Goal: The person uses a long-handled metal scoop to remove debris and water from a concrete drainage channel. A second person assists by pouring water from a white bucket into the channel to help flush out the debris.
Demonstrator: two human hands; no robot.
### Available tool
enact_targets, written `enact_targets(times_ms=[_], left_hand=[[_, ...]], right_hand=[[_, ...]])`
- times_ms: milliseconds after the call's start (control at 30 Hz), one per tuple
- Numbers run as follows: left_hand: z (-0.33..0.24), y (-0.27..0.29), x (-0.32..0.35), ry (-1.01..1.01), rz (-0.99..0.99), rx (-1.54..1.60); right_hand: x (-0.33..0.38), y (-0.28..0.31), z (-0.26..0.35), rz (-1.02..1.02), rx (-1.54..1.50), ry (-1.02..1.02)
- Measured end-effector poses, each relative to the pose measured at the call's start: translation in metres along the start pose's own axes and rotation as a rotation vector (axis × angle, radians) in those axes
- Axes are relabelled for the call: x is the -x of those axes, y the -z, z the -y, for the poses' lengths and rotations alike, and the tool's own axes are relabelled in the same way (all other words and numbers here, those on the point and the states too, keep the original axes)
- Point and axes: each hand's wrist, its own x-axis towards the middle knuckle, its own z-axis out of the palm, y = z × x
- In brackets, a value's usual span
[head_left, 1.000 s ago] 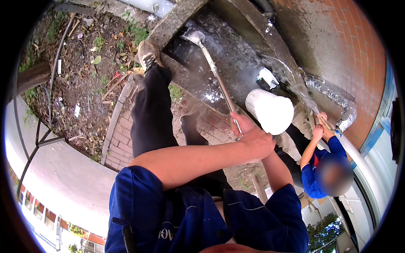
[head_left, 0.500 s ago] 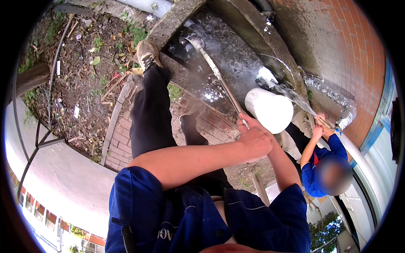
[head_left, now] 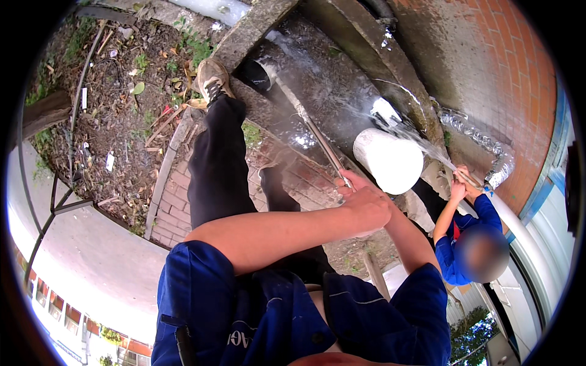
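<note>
A long pole (head_left: 314, 131), pale and crusted toward its far end, slants from my hands down into a wet concrete channel (head_left: 329, 79). Its far end is at a dark round opening or vessel (head_left: 253, 74); what is fixed there I cannot make out. My right hand (head_left: 359, 183) wraps round the near end of the pole. Close against it, my left hand (head_left: 368, 208) is closed too, its fingers partly hidden where the hands overlap. Just beyond my hands is a white bucket-like cylinder (head_left: 394, 163).
At the right, a co-worker in blue (head_left: 448, 250) holds a hose (head_left: 467, 177) spraying water into the channel. Foil-wrapped pipe (head_left: 503, 161) runs along the brick wall (head_left: 519, 79). My shoe (head_left: 212, 76) rests by the channel's concrete edge (head_left: 250, 36). Leaf-littered soil (head_left: 122, 122) lies left.
The pole's far end has shifted slightly left toward the dark opening, and my hands have moved a little left with it. The co-worker's spray continues.
</note>
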Motion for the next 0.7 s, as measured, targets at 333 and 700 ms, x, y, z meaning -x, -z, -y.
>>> enact_targets(times_ms=[333,700], left_hand=[[-0.001,-0.004,0.003,0.013,0.025,-0.034],[-0.001,-0.01,0.009,0.029,-0.008,-0.051]], right_hand=[[-0.021,0.008,0.002,-0.524,0.527,0.301],[-0.011,0.047,-0.047,-0.535,0.116,0.257]])
